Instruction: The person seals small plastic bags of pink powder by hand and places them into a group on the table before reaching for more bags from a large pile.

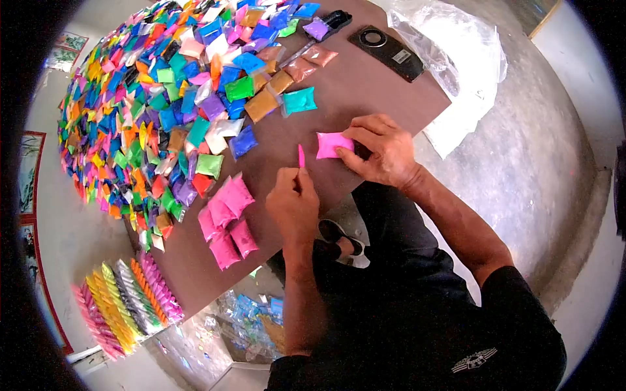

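Note:
My right hand (381, 150) pinches the edge of a bright pink packet (331, 144) above the brown table (280, 215). To its left, my left hand (295, 199) is closed on a thin pink piece (301, 156) that points up from the fingertips. The two hands are apart. Several pink packets (227, 207) lie in a small group on the table, left of my left hand. A teal packet (298, 100) and a blue packet (243, 142) lie beyond the hands, at the edge of a big heap.
The heap of colourful packets (163, 111) covers the far left of the table. A black device (385, 52) lies at the back right, beside clear plastic bags (456, 58). Rows of coloured packets (127, 303) sit at the lower left corner.

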